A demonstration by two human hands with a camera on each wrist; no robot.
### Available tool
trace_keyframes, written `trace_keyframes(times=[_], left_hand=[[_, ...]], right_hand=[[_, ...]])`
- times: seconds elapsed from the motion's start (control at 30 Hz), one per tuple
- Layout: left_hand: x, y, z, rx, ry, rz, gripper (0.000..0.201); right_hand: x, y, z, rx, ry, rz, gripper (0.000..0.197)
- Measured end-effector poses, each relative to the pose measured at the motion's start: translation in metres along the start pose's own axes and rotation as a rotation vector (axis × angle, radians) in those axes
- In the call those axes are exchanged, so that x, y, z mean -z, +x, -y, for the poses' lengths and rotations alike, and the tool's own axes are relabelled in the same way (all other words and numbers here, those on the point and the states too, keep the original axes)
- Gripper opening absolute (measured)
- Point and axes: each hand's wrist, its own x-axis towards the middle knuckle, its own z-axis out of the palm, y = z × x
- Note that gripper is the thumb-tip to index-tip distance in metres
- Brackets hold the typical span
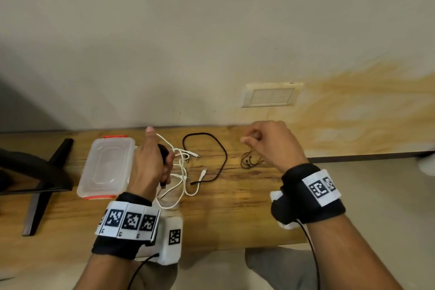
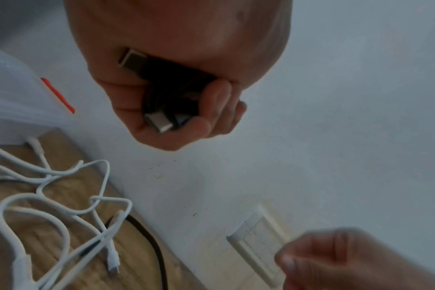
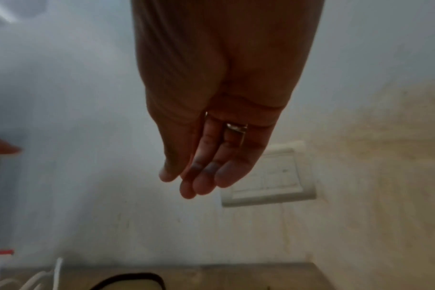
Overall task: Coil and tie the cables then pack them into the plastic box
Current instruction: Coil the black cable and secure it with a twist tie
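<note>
My left hand [image 1: 162,162] is raised over the wooden table [image 1: 235,207] and grips a coiled black cable [image 1: 164,151]; one finger points up. The left wrist view shows the fingers of my left hand [image 2: 176,109] curled round the coiled black cable [image 2: 171,92], with two metal plugs sticking out. My right hand [image 1: 253,140] hovers to the right, empty. In the right wrist view the fingers of my right hand [image 3: 186,176] lie nearly straight. A clear plastic box [image 1: 82,186] with orange latches sits left of my left hand.
Tangled white cables [image 1: 182,172] lie beside the box, a loose black cable [image 1: 222,150] loops in the middle, and thin dark wires [image 1: 249,161] lie under my right hand. A black stand [image 1: 47,172] occupies the left end. The wall with a switch plate [image 1: 270,95] rises right behind.
</note>
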Motion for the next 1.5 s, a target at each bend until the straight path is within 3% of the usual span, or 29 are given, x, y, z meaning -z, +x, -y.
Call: trace_keyframes(times=[0.13, 0.27, 0.37, 0.47, 0.57, 0.7, 0.83, 1.03, 1.5], left_hand=[[-0.013, 0.000, -0.003, 0.061, -0.133, 0.025, 0.068], [-0.016, 0.004, 0.002, 0.090, -0.165, 0.092, 0.070], [-0.022, 0.003, 0.003, 0.088, -0.091, 0.206, 0.079], [-0.030, 0.000, 0.003, 0.073, -0.033, 0.291, 0.083], [-0.035, -0.003, 0.007, 0.024, 0.010, 0.331, 0.089], [-0.036, -0.005, 0.006, -0.018, 0.099, 0.331, 0.097], [-0.034, -0.005, 0.004, -0.059, 0.080, 0.362, 0.094], [-0.035, 0.004, 0.004, -0.229, 0.082, 0.438, 0.061], [-0.050, 0.006, 0.013, -0.221, 0.061, 0.465, 0.039]], right_hand=[[-0.008, 0.005, -0.046, -0.138, -0.061, 0.131, 0.002], [-0.020, 0.008, -0.056, -0.144, -0.071, 0.205, 0.003], [-0.021, 0.004, -0.039, -0.057, 0.058, 0.181, 0.009], [-0.017, -0.006, -0.001, 0.044, 0.405, 0.152, 0.022], [-0.020, -0.012, 0.035, 0.169, 0.636, 0.275, 0.033], [-0.035, -0.012, 0.058, 0.192, 0.664, 0.383, 0.041], [-0.042, -0.007, 0.058, 0.196, 0.674, 0.351, 0.031], [-0.045, 0.000, 0.048, 0.069, 0.800, 0.232, 0.026], [-0.041, 0.009, 0.021, 0.023, 0.878, 0.075, 0.018]])
